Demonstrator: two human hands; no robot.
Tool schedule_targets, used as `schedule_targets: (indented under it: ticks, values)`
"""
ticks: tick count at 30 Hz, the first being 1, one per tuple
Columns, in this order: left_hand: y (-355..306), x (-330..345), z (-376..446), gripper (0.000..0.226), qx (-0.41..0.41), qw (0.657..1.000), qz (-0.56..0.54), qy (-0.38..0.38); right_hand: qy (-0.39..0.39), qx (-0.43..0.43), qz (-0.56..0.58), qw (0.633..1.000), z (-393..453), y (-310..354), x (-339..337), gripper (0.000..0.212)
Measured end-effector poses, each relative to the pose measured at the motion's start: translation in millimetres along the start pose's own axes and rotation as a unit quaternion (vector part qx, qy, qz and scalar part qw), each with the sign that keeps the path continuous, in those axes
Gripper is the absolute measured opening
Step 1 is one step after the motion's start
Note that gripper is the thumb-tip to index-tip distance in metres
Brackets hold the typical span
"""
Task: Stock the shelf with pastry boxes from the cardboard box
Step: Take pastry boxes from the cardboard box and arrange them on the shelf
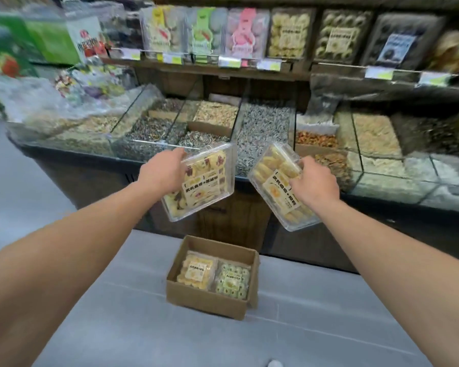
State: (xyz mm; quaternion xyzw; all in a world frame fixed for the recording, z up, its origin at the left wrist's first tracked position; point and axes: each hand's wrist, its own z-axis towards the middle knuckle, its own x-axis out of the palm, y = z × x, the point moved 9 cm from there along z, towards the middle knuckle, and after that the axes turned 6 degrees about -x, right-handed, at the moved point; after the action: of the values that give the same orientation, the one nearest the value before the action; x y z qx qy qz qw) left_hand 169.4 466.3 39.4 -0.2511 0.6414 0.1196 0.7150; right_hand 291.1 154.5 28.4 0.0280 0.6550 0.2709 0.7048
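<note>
My left hand [162, 172] grips a clear pastry box with yellow and red pastries [206, 184] by its left edge, held tilted in front of the counter. My right hand [313, 182] grips a second clear pastry box of yellow pastries [276, 181] from its right side, also tilted. Below them an open cardboard box [210, 300] stands on the grey floor. Inside it lie a yellow pastry box [195, 272] and a green pastry box [232, 283]. The shelf [210, 68] above the counter carries upright pastry boxes, among them a yellow one [289, 33].
Glass-fronted bulk bins [263, 128] of seeds and nuts run along the counter between me and the shelf. Price tags [229, 61] line the shelf edge. Packaged snacks [64, 41] pile up at the left. Grey floor [104, 313] surrounds the cardboard box.
</note>
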Motion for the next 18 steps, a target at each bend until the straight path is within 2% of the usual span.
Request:
schedule_targets:
  ticks: [5, 9, 14, 18]
  values:
    - [-62.5, -59.7, 6.3, 0.041, 0.034, 0.998, -0.015, -0.047, -0.070, -0.005, 0.011, 0.997, 9.5, -11.4, -81.5, 0.031]
    - [-116.6, -85.6, 19.8, 0.041, 0.053, 0.996, -0.015, -0.076, -0.110, -0.024, -0.004, 0.994, 27.4, -29.6, -134.4, 0.040]
    - [-185.9, -104.9, 44.6, 0.039, 0.068, 0.993, -0.004, -0.101, -0.118, -0.038, -0.026, 0.992, 62.7, -74.0, -185.9, 0.028]
    - [-241.0, -114.1, 63.7, 0.039, 0.064, 0.991, 0.003, -0.118, -0.133, -0.061, -0.032, 0.989, 97.5, -106.7, -229.6, 0.035]
